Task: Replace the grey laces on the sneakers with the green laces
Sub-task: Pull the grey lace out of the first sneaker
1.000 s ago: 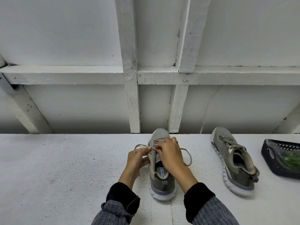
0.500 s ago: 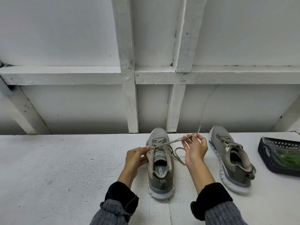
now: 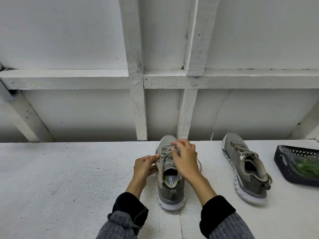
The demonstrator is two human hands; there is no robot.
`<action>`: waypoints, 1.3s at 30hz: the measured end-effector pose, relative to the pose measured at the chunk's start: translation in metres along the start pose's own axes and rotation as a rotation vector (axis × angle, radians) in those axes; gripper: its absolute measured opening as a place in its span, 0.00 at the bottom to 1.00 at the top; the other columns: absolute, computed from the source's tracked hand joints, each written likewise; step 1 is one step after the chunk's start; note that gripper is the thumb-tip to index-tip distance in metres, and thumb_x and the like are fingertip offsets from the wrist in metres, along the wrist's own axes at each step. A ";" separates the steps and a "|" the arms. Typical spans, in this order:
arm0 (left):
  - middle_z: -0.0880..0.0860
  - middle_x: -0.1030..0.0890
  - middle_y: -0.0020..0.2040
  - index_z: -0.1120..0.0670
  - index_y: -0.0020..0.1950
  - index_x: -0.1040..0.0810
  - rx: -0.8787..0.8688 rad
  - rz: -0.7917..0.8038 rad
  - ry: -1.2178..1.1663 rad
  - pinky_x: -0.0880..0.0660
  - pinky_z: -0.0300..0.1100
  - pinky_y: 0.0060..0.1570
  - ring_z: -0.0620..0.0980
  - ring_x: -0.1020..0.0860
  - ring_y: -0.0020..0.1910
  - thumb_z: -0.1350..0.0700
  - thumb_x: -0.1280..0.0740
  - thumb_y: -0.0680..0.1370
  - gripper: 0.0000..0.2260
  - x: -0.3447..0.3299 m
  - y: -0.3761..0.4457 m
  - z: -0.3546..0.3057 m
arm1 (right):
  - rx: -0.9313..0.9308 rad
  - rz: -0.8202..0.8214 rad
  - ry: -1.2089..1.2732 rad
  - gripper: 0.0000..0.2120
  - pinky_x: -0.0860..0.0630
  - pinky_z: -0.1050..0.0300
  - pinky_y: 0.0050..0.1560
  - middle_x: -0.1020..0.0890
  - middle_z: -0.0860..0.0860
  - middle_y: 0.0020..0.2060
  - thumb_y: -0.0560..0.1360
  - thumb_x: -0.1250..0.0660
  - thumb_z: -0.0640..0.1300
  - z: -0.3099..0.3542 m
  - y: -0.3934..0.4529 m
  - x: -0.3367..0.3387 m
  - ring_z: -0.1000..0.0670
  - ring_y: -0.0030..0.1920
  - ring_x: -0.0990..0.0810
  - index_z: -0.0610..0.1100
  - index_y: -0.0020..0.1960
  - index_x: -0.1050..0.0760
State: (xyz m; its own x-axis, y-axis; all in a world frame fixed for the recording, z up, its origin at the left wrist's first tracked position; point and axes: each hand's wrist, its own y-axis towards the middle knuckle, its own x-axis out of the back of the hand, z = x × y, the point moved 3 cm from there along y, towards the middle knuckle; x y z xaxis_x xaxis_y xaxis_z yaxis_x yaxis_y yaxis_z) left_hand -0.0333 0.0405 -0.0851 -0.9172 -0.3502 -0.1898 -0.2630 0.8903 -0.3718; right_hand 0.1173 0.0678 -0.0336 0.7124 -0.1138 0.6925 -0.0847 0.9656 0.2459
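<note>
Nearest are two grey ribbed sleeves with black cuffs, reaching out over the white, rough-painted bench (image 3: 60,178).

Between the forearms stands a sneaker (image 3: 170,183), heel toward the person, toe pointing at the wall. It is grey-olive with a paler knit toe, a white sole with a grey band at the heel, and a striped pull tab at the back. Part of a printed insole label shows inside the opening. Its grey lace (image 3: 164,151) crosses the upper eyelets, and a loose loop of it lies on the bench just to the right of the shoe, behind the right wrist.

The left hand (image 3: 144,167) rests against the shoe's left side, thumb and fingers pinching the lace at the eyelet edge. The right hand (image 3: 184,159) is over the tongue with curled fingers down at the lacing; it is blurred, and I cannot tell whether it actually grips the lace.

Well to the right lies the second sneaker (image 3: 246,168), same colours, toe angled away and slightly left, its grey lace in place and slack.

At the right edge sits a dark perforated basket (image 3: 283,168). A clear bag in it holds something green (image 3: 309,167), too indistinct to call laces for certain.

Behind the bench rises a white board wall (image 3: 69,31) with crossing battens.
</note>
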 end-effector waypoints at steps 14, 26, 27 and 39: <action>0.60 0.17 0.40 0.67 0.46 0.18 -0.004 0.007 -0.023 0.22 0.39 0.34 0.56 0.18 0.38 0.59 0.29 0.75 0.10 0.000 0.000 0.002 | -0.313 -0.001 0.603 0.13 0.27 0.50 0.58 0.21 0.48 0.52 0.83 0.47 0.46 -0.013 0.002 -0.006 0.47 0.56 0.23 0.42 0.53 0.26; 0.58 0.16 0.39 0.65 0.43 0.18 -0.010 0.006 -0.011 0.21 0.40 0.35 0.53 0.18 0.36 0.59 0.29 0.76 0.08 0.000 0.003 0.003 | -0.266 -0.250 0.536 0.09 0.33 0.65 0.34 0.26 0.51 0.34 0.83 0.44 0.44 -0.033 0.008 0.023 0.53 0.34 0.29 0.42 0.47 0.29; 0.59 0.16 0.39 0.65 0.43 0.18 -0.009 0.007 -0.011 0.20 0.40 0.35 0.54 0.18 0.36 0.59 0.29 0.76 0.08 0.000 0.004 0.004 | -0.278 -0.205 0.449 0.09 0.33 0.65 0.34 0.24 0.50 0.35 0.82 0.43 0.43 -0.042 0.003 0.015 0.51 0.36 0.27 0.40 0.47 0.28; 0.59 0.16 0.40 0.61 0.39 0.18 -0.034 -0.026 0.035 0.20 0.43 0.39 0.55 0.18 0.39 0.56 0.27 0.75 0.09 -0.001 0.005 0.008 | -0.267 -0.062 0.135 0.06 0.28 0.48 0.56 0.21 0.50 0.49 0.78 0.37 0.41 -0.051 -0.004 -0.001 0.48 0.54 0.25 0.48 0.48 0.22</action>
State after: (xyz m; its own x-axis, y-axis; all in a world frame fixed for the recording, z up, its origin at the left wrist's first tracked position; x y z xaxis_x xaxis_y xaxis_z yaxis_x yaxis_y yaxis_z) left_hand -0.0311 0.0437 -0.0936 -0.9195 -0.3640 -0.1485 -0.2968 0.8905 -0.3448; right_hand 0.1529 0.0756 -0.0699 0.7982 -0.1595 0.5809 0.1351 0.9871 0.0854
